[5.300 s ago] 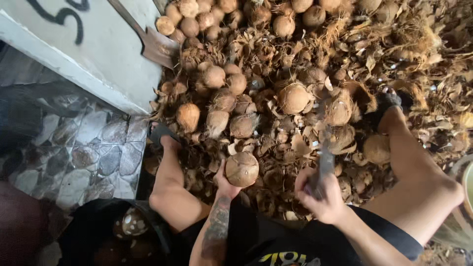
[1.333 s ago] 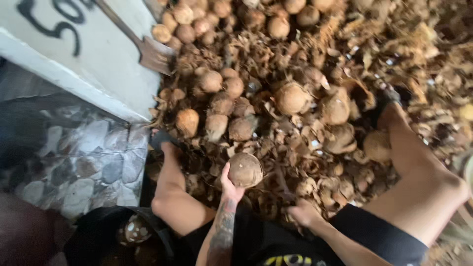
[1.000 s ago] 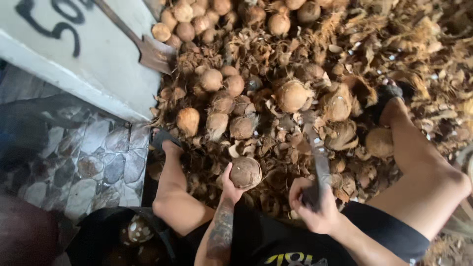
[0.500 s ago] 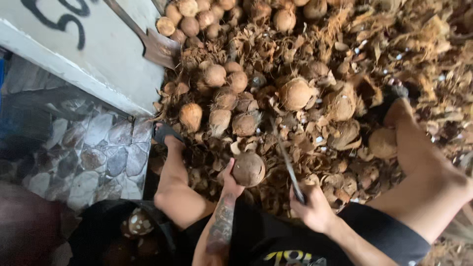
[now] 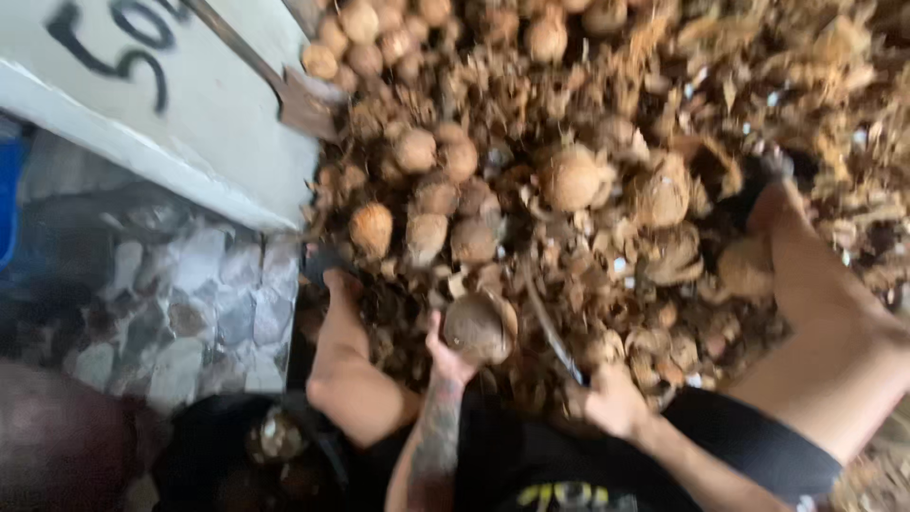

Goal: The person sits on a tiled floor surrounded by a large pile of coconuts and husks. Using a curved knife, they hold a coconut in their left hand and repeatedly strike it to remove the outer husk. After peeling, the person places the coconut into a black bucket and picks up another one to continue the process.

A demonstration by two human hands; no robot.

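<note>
your left hand (image 5: 445, 353) is cupped under a husked coconut (image 5: 479, 327), fingers wrapped up round its near side, holding it just above the litter of husk between your knees. the nut is round, brown and fibrous, and it sits just in front of your black shorts (image 5: 531, 465). your right hand (image 5: 611, 403) is closed tight on the handle of a long blade (image 5: 545, 322), and that blade runs up and to the left from your fist, its far end close beside the coconut; the picture is blurred there, so whether steel is touching shell is more than i can tell. your left knee (image 5: 346, 379) is bent up beside the nut, your right leg (image 5: 834, 322) stretches out over the heap. in front of you lies a big pile of coconuts (image 5: 569, 175) mixed with torn husk, brown all the way to the top edge. at the upper left a shovel (image 5: 303, 100) leans with its blade against the pile, its handle crossing a white painted wall (image 5: 142, 104) with black marks on it. below the wall there's stone paving (image 5: 171, 303), and a dark tub (image 5: 256, 455) sits by your left hip with some pale pieces in it.
</note>
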